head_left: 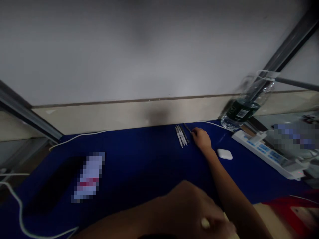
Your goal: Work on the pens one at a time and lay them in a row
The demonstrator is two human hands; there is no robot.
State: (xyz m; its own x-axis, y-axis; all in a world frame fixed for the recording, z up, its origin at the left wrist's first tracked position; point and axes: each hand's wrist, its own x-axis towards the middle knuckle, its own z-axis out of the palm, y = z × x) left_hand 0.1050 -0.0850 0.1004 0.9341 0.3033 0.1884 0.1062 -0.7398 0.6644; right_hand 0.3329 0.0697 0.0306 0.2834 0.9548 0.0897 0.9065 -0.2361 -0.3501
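Note:
On the blue surface, several slim pens (181,136), white and dark, lie side by side near the wall. Just right of them a dark pen (186,127) runs slantwise to the fingertips of my right hand (201,138), which are closed on its near end. My left hand (196,212) is large and dim in the foreground, low in the view, its fingers curled in; anything inside them is hidden. A white rounded case (224,154) lies to the right of my right wrist.
A water bottle (243,111) stands at the back right beside a white power strip (267,154). A pixelated flat object (89,177) lies on the left. White cables (82,135) run along the back edge and lower left. Metal posts (30,114) slant at both sides.

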